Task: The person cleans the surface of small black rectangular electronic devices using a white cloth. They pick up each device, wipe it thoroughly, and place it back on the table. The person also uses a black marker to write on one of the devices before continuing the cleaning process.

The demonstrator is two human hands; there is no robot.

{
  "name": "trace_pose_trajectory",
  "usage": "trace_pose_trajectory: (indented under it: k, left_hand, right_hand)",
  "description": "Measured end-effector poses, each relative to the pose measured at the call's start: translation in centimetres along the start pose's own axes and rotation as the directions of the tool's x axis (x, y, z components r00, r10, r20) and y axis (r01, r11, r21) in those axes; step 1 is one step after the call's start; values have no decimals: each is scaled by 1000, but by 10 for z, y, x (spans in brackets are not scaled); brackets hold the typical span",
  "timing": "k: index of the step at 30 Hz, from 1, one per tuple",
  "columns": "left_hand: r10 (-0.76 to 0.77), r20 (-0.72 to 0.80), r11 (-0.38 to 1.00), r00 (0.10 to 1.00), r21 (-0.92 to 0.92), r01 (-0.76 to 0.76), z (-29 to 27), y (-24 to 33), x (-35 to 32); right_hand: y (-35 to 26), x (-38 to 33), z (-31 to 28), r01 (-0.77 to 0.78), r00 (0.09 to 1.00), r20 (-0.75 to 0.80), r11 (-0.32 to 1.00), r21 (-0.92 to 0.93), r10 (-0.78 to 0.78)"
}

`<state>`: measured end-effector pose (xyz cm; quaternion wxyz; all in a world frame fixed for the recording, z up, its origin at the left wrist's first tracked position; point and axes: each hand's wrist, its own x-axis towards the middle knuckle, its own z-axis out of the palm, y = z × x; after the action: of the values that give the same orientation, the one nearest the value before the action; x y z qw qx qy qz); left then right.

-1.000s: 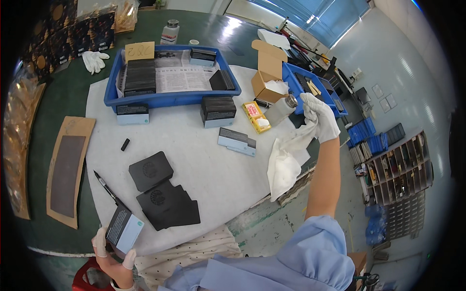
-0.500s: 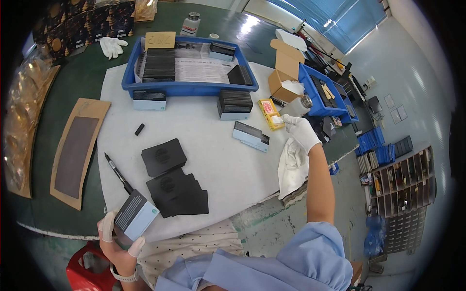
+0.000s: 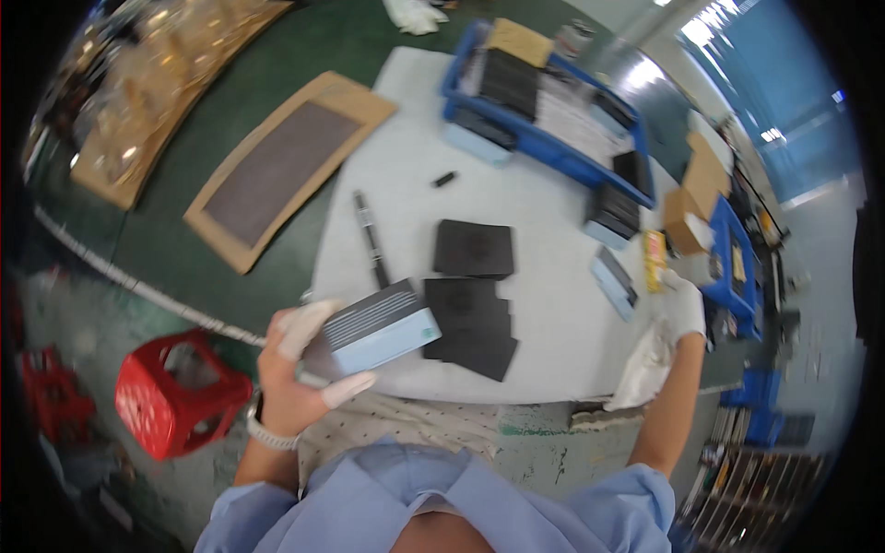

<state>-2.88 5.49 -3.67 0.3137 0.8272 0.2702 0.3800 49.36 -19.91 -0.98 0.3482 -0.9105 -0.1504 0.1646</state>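
Note:
My left hand (image 3: 293,369), with white coverings on some fingers, is closed around the left and lower edges of a black-and-light-blue card (image 3: 383,327); I cannot tell whether it is one card or a stack. Beside it lie fanned black cards (image 3: 470,323) and a neater pile of black cards (image 3: 473,249). An uncapped black pen (image 3: 371,240) rests just beyond the held card, its cap (image 3: 444,179) farther off. At the right, my white-gloved right hand (image 3: 684,311) is at the near end of a yellow packet (image 3: 654,258); blur hides its grip.
A blue tray (image 3: 525,138) of dark card stacks stands at the back, with more stacks (image 3: 612,217) against it. Two-tone cards (image 3: 612,281) lie near the packet. A cardboard-framed grey panel (image 3: 277,175) is at left; a red stool (image 3: 180,392) stands below the table edge.
The view has swung left, shifting the table rightward and showing more of the red stool. My left hand still holds the card, now beside the fanned black cards. My right hand stays by the packet.

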Motion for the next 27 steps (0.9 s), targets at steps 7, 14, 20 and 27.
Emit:
trace_pose_trajectory:
  k: [7, 14, 20, 27]
  left_hand:
    - [-11, -74, 998, 997, -70, 5, 0, 0, -5]
    - [60, -129, 987, 990, 156, -39, -9, -5, -20]
    - [37, -121, 956, 992, 294, 0, -16, -6, -37]
    - [-26, -135, 927, 991, 367, 74, -6, -10, -53]
  right_hand:
    - [10, 11, -11, 59, 997, -41, 970, -235, -71]
    - [-80, -83, -8, 301, 941, -42, 889, -345, -335]
    - [-155, -232, 15, 511, 813, 276, 856, 84, -513]
    - [-160, -281, 140, -433, 490, 809, 714, 550, -325]
